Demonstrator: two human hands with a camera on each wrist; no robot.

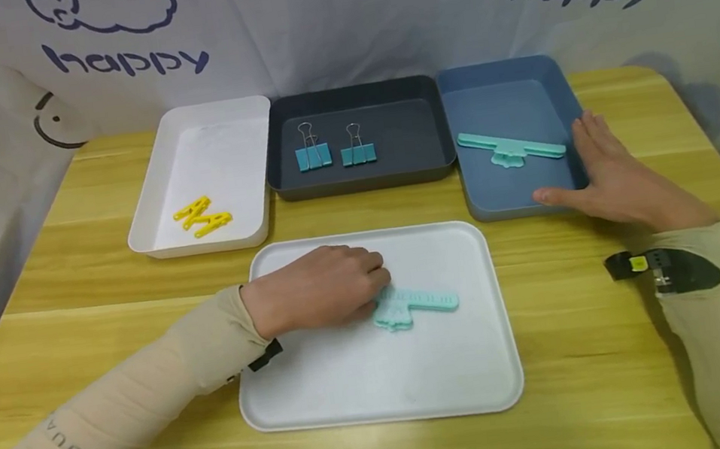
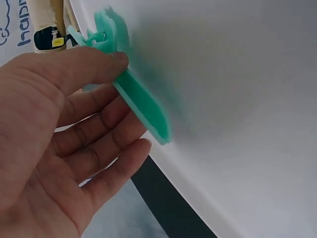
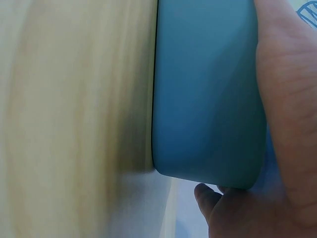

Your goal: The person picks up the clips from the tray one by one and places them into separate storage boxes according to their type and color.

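Note:
My left hand (image 1: 323,288) reaches over the white serving tray (image 1: 382,388) and pinches one end of a mint-green bag clip (image 1: 428,300). In the left wrist view, the thumb presses on the clip (image 2: 148,111) with the fingers behind it, close over the tray surface. My right hand (image 1: 624,186) rests at the near right corner of the blue tray (image 1: 516,196), its thumb over the front rim and straight fingers along the side. Another mint-green bag clip (image 1: 534,148) lies inside that blue tray. The right wrist view shows the tray's outer wall (image 3: 208,89) beside the palm.
A white bin (image 1: 211,134) at back left holds yellow clothespins (image 1: 213,223). Between it and the blue tray stands a dark grey tray (image 1: 403,135) with two teal binder clips (image 1: 314,156). A printed cloth (image 1: 341,30) hangs behind the wooden table (image 1: 592,376).

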